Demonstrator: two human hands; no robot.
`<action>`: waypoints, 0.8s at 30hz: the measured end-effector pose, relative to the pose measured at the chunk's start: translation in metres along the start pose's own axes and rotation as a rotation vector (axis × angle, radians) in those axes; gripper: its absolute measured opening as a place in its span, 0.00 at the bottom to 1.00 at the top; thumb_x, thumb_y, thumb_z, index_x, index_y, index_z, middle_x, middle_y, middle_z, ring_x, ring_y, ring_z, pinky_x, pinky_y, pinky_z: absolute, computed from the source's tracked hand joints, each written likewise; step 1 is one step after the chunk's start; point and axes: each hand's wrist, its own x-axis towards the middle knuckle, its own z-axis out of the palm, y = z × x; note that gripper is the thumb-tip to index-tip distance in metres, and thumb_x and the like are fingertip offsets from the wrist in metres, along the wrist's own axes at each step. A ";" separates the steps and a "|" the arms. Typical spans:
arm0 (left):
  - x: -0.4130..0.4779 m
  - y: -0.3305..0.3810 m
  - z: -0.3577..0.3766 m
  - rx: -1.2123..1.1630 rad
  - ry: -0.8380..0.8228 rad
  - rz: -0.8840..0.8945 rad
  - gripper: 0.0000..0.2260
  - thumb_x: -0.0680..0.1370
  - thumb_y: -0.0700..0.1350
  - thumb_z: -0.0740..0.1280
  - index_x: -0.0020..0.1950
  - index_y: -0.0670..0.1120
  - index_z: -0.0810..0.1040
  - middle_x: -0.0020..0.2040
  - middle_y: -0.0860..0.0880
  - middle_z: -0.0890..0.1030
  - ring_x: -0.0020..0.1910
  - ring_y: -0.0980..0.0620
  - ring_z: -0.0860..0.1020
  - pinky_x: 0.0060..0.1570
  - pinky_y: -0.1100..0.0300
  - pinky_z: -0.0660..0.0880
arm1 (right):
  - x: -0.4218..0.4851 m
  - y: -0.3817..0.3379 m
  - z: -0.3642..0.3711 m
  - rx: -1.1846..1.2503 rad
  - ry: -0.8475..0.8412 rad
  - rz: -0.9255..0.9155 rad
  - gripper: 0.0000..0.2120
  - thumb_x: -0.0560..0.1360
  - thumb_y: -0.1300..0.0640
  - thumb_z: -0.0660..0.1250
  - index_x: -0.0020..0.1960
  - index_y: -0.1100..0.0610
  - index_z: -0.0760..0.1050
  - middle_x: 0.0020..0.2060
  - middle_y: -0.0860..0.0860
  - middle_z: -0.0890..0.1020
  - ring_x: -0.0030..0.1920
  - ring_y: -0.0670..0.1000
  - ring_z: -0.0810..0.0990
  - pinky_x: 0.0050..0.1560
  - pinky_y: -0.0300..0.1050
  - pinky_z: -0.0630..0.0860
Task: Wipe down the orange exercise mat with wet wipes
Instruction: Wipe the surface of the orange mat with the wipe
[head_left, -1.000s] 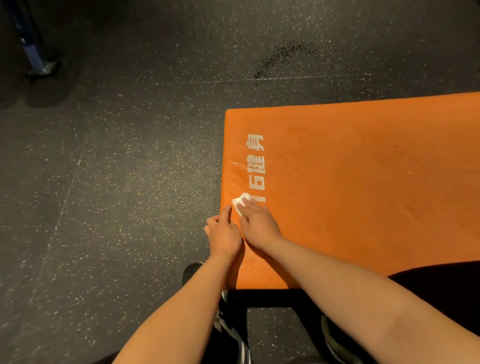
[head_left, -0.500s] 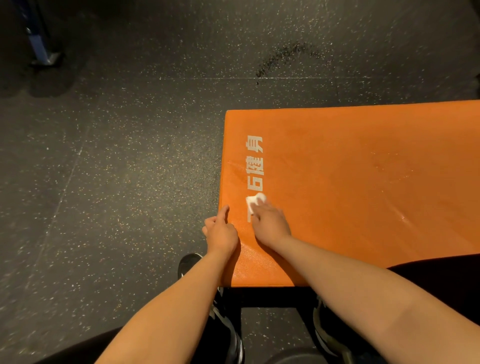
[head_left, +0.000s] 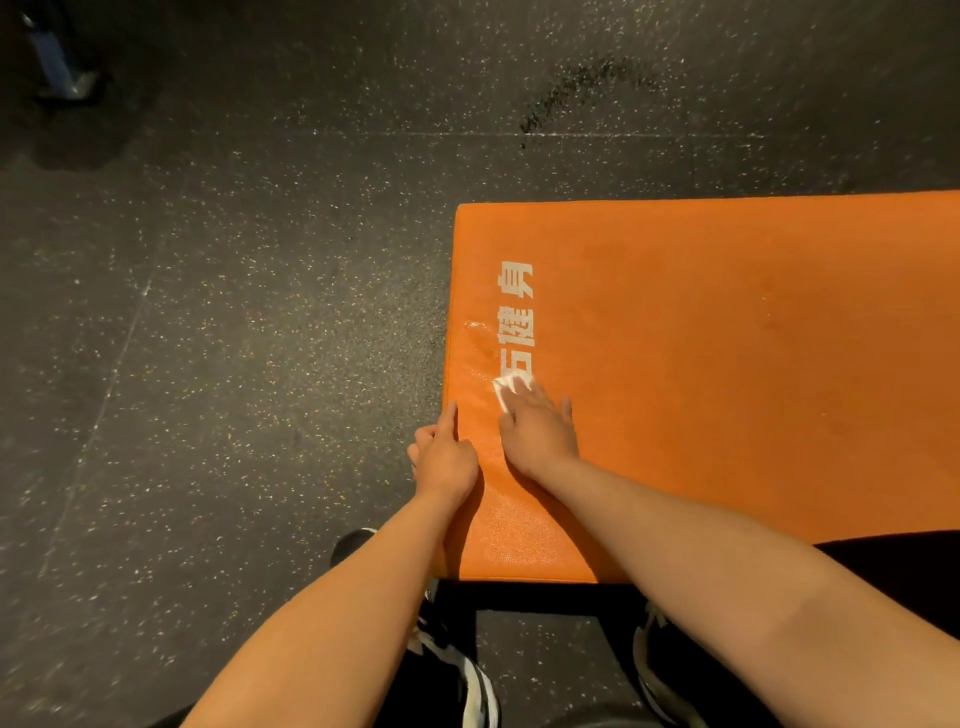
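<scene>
An orange exercise mat (head_left: 727, 364) with white printed characters lies on the dark floor, running off the right edge of the view. My right hand (head_left: 537, 428) presses a small white wet wipe (head_left: 509, 388) flat on the mat, over the lowest printed character near the left edge. The wipe shows only past my fingertips. My left hand (head_left: 444, 454) rests on the mat's left edge with its index finger stretched along the rim and the other fingers curled, holding nothing. A wet sheen marks the mat just above the wipe.
Dark speckled rubber flooring (head_left: 208, 364) surrounds the mat, with a black scuff mark (head_left: 576, 88) beyond its far edge. A blue metal post foot (head_left: 62, 67) stands at the top left. My black and white shoes (head_left: 462, 670) are below the mat's near edge.
My right hand slid the wipe right across the lowest characters, then back a little left and forward. My left hand stayed on the mat's edge.
</scene>
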 end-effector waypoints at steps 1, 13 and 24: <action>0.003 -0.001 0.001 -0.025 -0.003 -0.007 0.28 0.82 0.40 0.53 0.81 0.57 0.57 0.71 0.43 0.64 0.68 0.41 0.61 0.68 0.54 0.58 | 0.000 -0.008 0.004 -0.009 -0.023 -0.095 0.24 0.86 0.52 0.51 0.81 0.46 0.57 0.82 0.47 0.55 0.82 0.50 0.48 0.78 0.60 0.38; 0.041 -0.005 0.009 -0.173 0.113 -0.038 0.22 0.84 0.43 0.53 0.78 0.56 0.64 0.72 0.46 0.68 0.71 0.46 0.62 0.73 0.51 0.57 | 0.074 -0.004 -0.003 -0.129 0.040 -0.072 0.26 0.86 0.51 0.49 0.83 0.48 0.50 0.82 0.48 0.49 0.82 0.51 0.43 0.79 0.61 0.39; 0.046 -0.006 0.013 -0.102 0.130 0.024 0.23 0.84 0.41 0.53 0.79 0.53 0.63 0.73 0.45 0.69 0.71 0.44 0.62 0.71 0.55 0.56 | 0.050 0.018 -0.003 -0.100 0.025 -0.276 0.24 0.86 0.51 0.53 0.81 0.45 0.58 0.81 0.46 0.56 0.82 0.50 0.50 0.78 0.58 0.39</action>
